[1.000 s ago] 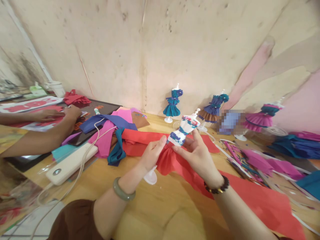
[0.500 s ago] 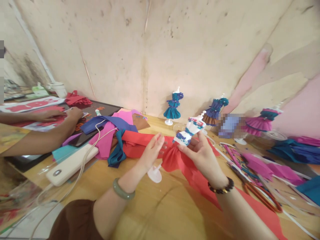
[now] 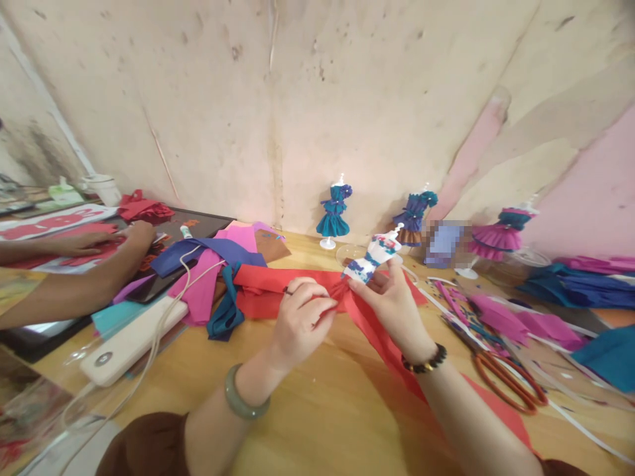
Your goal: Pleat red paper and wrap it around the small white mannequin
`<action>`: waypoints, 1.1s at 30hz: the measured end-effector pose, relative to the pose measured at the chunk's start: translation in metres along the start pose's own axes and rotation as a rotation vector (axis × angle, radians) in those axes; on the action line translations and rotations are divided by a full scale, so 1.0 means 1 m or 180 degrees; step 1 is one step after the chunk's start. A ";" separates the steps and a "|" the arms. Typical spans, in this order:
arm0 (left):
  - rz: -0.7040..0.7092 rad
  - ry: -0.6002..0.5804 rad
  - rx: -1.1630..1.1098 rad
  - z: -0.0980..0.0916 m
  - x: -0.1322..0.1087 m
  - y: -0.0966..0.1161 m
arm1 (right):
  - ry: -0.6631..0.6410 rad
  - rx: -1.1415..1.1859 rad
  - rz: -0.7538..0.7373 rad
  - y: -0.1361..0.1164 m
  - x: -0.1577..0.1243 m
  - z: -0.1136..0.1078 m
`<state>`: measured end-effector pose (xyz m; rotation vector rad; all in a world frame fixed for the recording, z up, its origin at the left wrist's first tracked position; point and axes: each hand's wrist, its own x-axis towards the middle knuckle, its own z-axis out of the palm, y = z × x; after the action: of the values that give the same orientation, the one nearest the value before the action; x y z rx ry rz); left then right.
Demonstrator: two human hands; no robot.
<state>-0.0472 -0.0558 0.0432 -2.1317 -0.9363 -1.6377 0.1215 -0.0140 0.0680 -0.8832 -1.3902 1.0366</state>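
Observation:
My right hand (image 3: 394, 301) holds a small white dress form (image 3: 378, 250) tilted over the table, its body smeared with blue and red bits. Gathered against the bottom of the form is a long red crepe-like strip (image 3: 367, 324), which trails toward me under my right forearm. My left hand (image 3: 305, 320) is closed, thumb and forefinger pinching the gathered red edge just left of the form. The form's stand is hidden behind my left hand. Folded red material (image 3: 262, 274) lies behind that hand.
Three dressed forms stand by the wall, one in a teal dress (image 3: 333, 211). Orange-handled scissors (image 3: 510, 380) and scraps lie at right. A white power bank (image 3: 131, 340) with cables and coloured sheets are at left. Another person's hands (image 3: 136, 241) work on red pieces.
My left hand has gone from open beside the form to pinching the red gathers. The form stays in my right hand. The view has shifted slightly to the right.

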 end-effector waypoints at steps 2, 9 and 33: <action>0.0015 0.0049 -0.0010 -0.001 0.001 -0.003 | 0.0055 0.0022 -0.0021 0.001 0.001 -0.001; -0.0114 0.0072 -0.0107 -0.002 0.001 -0.014 | 0.0049 0.0197 -0.0034 0.000 0.002 -0.006; 0.0818 -0.0042 0.0677 -0.006 -0.006 -0.013 | 0.0118 0.0118 -0.0053 -0.007 -0.006 0.002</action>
<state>-0.0606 -0.0516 0.0375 -2.0240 -0.7649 -1.3393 0.1199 -0.0219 0.0727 -0.8584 -1.3414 1.0254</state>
